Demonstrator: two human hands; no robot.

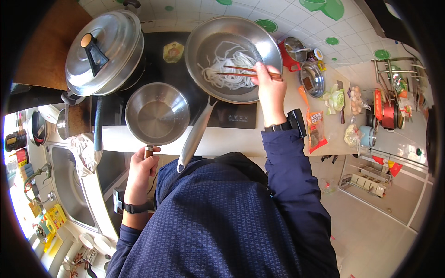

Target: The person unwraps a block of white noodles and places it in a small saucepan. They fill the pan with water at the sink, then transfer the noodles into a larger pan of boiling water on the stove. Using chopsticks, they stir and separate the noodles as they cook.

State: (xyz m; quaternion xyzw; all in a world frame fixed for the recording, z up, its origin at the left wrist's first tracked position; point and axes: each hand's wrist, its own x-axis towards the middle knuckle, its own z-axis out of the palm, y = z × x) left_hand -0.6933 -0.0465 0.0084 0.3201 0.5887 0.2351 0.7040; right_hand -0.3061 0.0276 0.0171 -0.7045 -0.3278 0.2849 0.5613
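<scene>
Head view: right hand (pixel 270 90) pinching red chopsticks (pixel 241 72), tips lying on white noodles (pixel 229 69) at centre of steel frying pan (pixel 234 58), toward 1 o'clock. Noodles likely soft, wet, slippery, sagging; better pinching bundle mid-length. Left hand (pixel 140 169) clenching wooden handle of small saucepan (pixel 157 113), pan sitting at 11 o'clock on black cooktop (pixel 232 118); looks empty, probably light, rigid.

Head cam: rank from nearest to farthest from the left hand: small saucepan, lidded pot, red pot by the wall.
From the left hand, which grips the saucepan's handle:
1. Small saucepan, directly ahead on the cooktop.
2. Lidded pot, farther back, to the left.
3. Red pot, far right, beyond the frying pan of noodles.
</scene>
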